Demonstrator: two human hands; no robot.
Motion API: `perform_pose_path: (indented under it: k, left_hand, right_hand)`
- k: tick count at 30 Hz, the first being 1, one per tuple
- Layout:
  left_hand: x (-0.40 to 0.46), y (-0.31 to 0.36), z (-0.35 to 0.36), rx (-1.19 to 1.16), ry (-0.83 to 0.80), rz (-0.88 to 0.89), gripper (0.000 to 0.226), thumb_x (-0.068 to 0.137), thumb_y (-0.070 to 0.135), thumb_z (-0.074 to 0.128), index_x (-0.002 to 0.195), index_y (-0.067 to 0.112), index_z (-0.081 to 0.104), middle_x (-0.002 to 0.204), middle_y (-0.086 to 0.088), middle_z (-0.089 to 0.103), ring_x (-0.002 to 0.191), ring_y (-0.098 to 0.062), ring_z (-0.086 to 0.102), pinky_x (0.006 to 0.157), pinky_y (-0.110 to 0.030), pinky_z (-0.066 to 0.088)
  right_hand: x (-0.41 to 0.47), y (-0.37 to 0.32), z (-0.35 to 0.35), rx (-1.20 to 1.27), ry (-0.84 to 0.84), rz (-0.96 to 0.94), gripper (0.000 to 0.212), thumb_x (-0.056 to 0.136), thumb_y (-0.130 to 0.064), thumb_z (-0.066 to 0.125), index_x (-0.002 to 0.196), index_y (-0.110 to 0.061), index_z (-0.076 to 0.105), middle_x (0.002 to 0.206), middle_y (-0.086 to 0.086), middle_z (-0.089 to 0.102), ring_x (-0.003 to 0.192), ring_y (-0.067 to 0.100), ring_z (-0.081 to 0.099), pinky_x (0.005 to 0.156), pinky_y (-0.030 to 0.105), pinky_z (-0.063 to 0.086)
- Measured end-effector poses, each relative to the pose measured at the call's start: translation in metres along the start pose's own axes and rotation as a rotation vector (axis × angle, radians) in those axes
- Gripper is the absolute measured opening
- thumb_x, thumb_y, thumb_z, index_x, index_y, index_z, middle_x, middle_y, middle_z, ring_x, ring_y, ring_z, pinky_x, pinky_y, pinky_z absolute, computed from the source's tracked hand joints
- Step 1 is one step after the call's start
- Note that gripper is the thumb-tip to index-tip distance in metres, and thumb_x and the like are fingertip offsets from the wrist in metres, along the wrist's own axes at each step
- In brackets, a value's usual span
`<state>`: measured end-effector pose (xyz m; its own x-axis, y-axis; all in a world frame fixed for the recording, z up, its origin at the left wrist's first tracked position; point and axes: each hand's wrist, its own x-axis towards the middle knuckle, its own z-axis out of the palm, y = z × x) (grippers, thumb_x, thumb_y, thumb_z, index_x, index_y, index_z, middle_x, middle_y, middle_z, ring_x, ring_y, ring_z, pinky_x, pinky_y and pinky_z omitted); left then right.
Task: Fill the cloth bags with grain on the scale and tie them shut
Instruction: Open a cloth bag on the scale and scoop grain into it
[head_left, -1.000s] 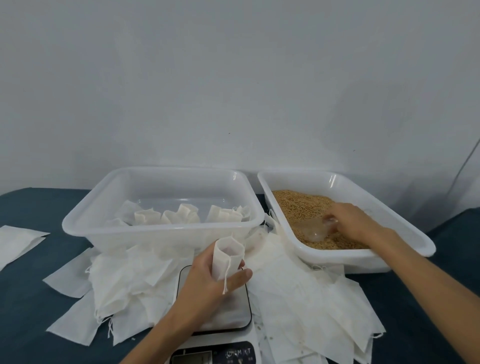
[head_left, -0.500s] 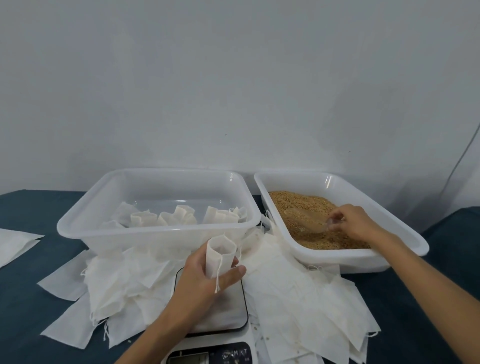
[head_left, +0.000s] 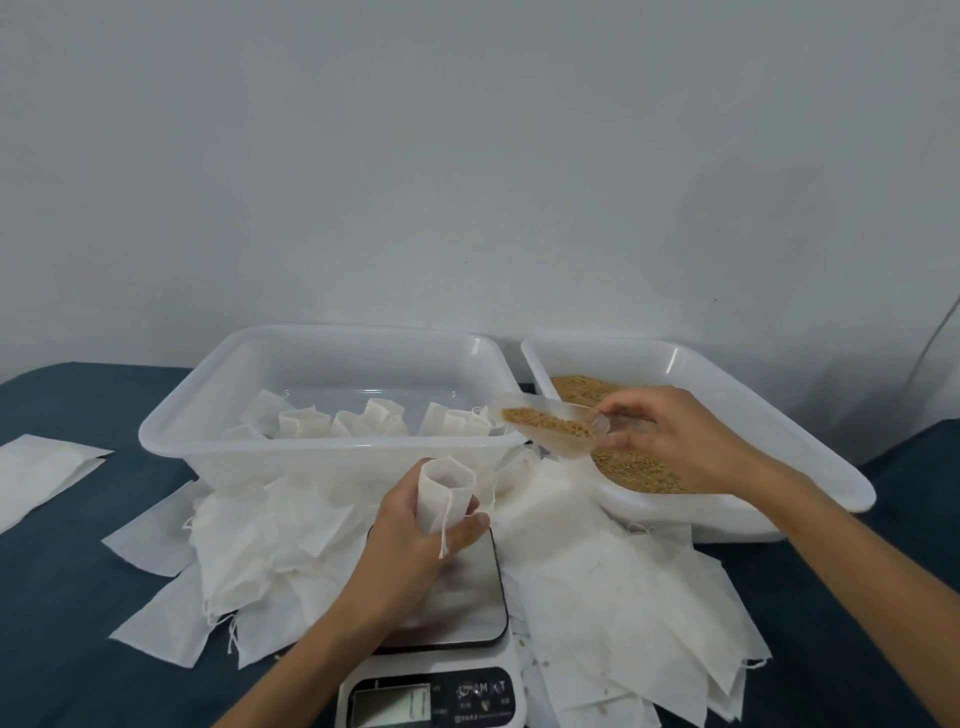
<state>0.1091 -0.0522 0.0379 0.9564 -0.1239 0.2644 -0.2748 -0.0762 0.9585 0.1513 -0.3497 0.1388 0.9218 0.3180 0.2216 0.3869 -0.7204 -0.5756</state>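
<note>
My left hand (head_left: 415, 540) grips a small white cloth bag (head_left: 445, 491) upright above the scale (head_left: 457, 623), its mouth held wide. My right hand (head_left: 670, 441) holds a clear plastic scoop (head_left: 550, 423) by its handle. The scoop carries brown grain and hangs over the gap between the two tubs, above and to the right of the bag. The right-hand white tub (head_left: 810, 452) holds loose grain (head_left: 639, 467).
The left white tub (head_left: 171, 426) holds several tied bags (head_left: 363, 421). Flat empty bags (head_left: 613, 587) lie heaped around the scale on the dark blue cloth. One more flat bag (head_left: 36, 467) lies at the far left. A grey wall stands behind.
My right hand has lifted the scoop, now full of grain, out of the grain tub and moved it left toward the bag. My left hand has kept the bag in place.
</note>
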Motion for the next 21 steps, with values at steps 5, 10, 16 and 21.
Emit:
perform_pose_path:
  k: [5, 10, 16, 21]
  left_hand:
    - [-0.001, 0.002, -0.001, 0.008, -0.016, -0.016, 0.031, 0.079, 0.033, 0.083, 0.105, 0.04, 0.069, 0.1, 0.011, 0.077, 0.098, -0.012, 0.073, 0.088, -0.035, 0.057]
    - [-0.002, 0.004, -0.001, 0.009, -0.022, -0.03, 0.034, 0.076, 0.032, 0.083, 0.106, 0.031, 0.067, 0.096, 0.011, 0.076, 0.095, -0.013, 0.072, 0.087, -0.036, 0.057]
    - [-0.003, 0.007, 0.0, -0.038, -0.039, -0.043, 0.035, 0.077, 0.023, 0.084, 0.106, 0.02, 0.066, 0.091, 0.005, 0.074, 0.087, -0.012, 0.069, 0.08, -0.03, 0.055]
    - [-0.005, 0.009, 0.001, -0.106, -0.063, -0.041, 0.029, 0.086, -0.002, 0.08, 0.106, 0.014, 0.067, 0.091, 0.002, 0.07, 0.083, 0.0, 0.068, 0.073, -0.013, 0.053]
  right_hand:
    - [-0.007, -0.041, 0.007, -0.134, -0.025, -0.132, 0.028, 0.086, -0.025, 0.077, 0.108, -0.042, 0.072, 0.107, -0.023, 0.067, 0.105, -0.004, 0.064, 0.092, 0.033, 0.053]
    - [-0.006, -0.062, 0.005, -0.352, 0.023, -0.22, 0.038, 0.086, -0.015, 0.076, 0.122, -0.028, 0.072, 0.1, -0.017, 0.062, 0.093, 0.01, 0.063, 0.084, 0.043, 0.054]
    - [-0.006, -0.08, 0.0, -0.557, 0.1, -0.332, 0.039, 0.082, -0.009, 0.08, 0.118, -0.021, 0.074, 0.099, -0.005, 0.065, 0.09, 0.014, 0.055, 0.106, 0.04, 0.033]
    - [-0.007, -0.089, 0.001, -0.665, 0.102, -0.356, 0.037, 0.083, -0.008, 0.079, 0.119, -0.017, 0.074, 0.102, 0.001, 0.067, 0.093, 0.022, 0.065, 0.117, 0.048, 0.027]
